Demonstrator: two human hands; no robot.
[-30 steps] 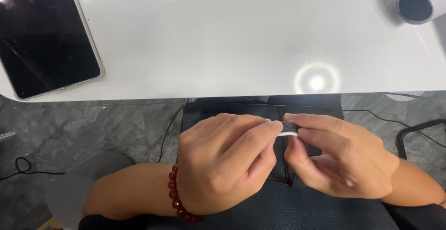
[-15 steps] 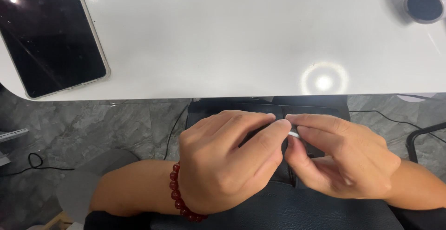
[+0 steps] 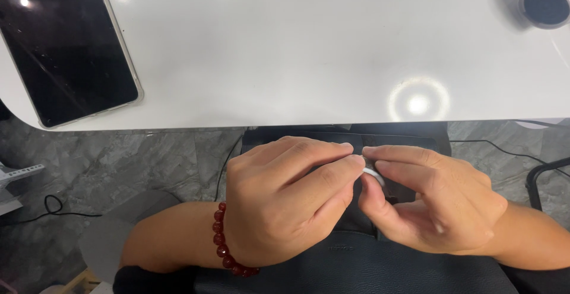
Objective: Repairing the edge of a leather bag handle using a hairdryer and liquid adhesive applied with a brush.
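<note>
My left hand and my right hand meet fingertip to fingertip below the front edge of the white table. Both pinch a small white object, of which only a thin curved edge shows between the fingers; its kind is unclear. A dark red bead bracelet circles my left wrist. The hands hover over something black on my lap, above a grey marbled floor.
A black tablet lies on the table's left end, screen up. A round white device with a dark top sits at the table's far right corner. Black cables run across the floor at left and right.
The view has shifted slightly. My hands stay together on the small white object, fingers barely adjusting.
</note>
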